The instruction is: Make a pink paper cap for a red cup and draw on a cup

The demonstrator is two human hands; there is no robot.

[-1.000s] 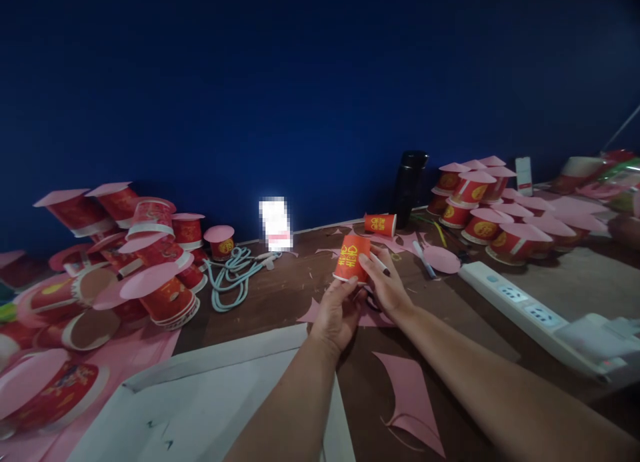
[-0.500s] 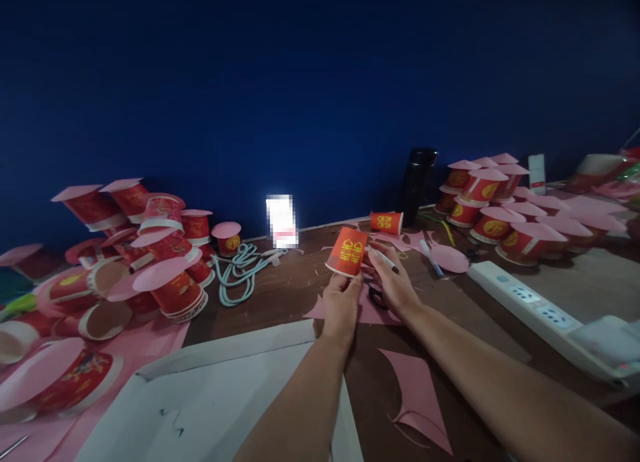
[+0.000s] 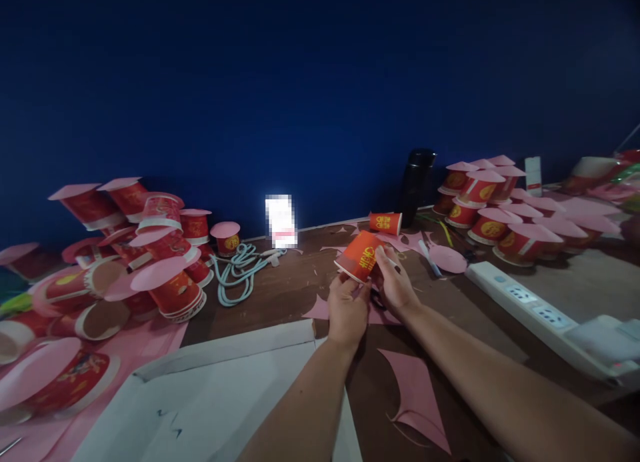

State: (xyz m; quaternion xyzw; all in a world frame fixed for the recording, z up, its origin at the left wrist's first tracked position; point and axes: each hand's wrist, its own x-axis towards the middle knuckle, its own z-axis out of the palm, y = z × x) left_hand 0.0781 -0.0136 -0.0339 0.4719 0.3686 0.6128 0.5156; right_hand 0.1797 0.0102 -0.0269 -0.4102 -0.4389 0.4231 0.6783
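Both my hands hold one red paper cup [image 3: 361, 255] with yellow print, tilted with its white rim toward the lower left, above the brown table [image 3: 280, 295]. My left hand [image 3: 347, 310] grips the cup near its rim from below. My right hand [image 3: 395, 282] closes on the cup's bottom end and also carries a thin white pen-like stick between its fingers. Pink paper scraps [image 3: 417, 395] lie under and in front of my hands.
Piles of red cups with pink paper lids stand at the left [image 3: 160, 249] and right [image 3: 490, 215]. A loose cup [image 3: 386, 223] lies beside a black bottle [image 3: 414, 185]. A light blue cable [image 3: 240, 270], a white power strip [image 3: 530, 309] and a white board [image 3: 215, 395] are nearby.
The cup has tipped over further, its rim swinging down to the left, and both hands have shifted slightly right with it.
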